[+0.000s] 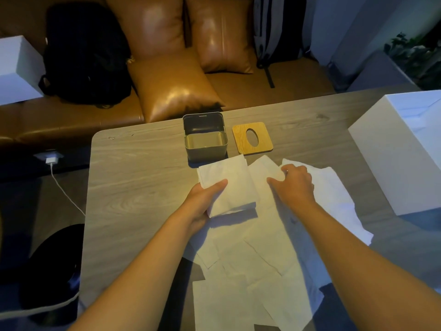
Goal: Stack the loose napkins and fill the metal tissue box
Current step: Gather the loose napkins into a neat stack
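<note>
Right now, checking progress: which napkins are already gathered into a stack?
The napkin stack gripped by the left hand; the loose napkins lie scattered singly, flat.

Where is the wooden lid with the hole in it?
In the head view the wooden lid lies flat on the table, just right of the open metal box and just beyond the loose napkins.

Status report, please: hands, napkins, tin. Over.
Left hand grips napkin stack; right hand curls on loose napkins. Metal tissue box open, empty, wooden lid beside it. Nothing blocks it.
</note>
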